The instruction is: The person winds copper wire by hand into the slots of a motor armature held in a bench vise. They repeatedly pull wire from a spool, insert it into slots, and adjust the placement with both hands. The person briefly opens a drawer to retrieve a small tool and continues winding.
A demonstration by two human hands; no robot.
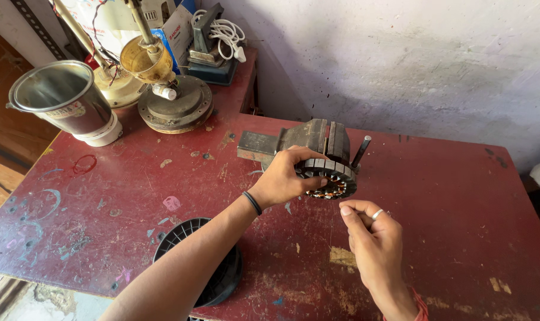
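Person's left hand (pixel 285 178) is gripping the slotted round stator core (pixel 331 178), fingers curling over its top rim, thumb pressing at the near side. The core is sitting at the front of the bench vise (pixel 308 139), w/ copper windings showing in the lower slots. Can't tell if the vise is actually clamping it or just backing it. Vise handle bar (pixel 361 151) is sticking up at the right, tilted.

Right hand (pixel 374 244) is hovering just below and right of the core, thumb and forefinger pinching together as if on a thin wire; the strand itself is too fine to make out, so can't tell for sure what's in the pinch. Ring on one finger, red thread at that wrist. Black band on the left wrist.

All this is happening on a worn red table (pixel 448 202) w/ chipped paint. A black ribbed plastic spool (pixel 213 270) is lying under the left forearm. At the far left a steel cup (pixel 65 98) is standing upright, next to a round fan motor base (pixel 175 104) w/ a rod.
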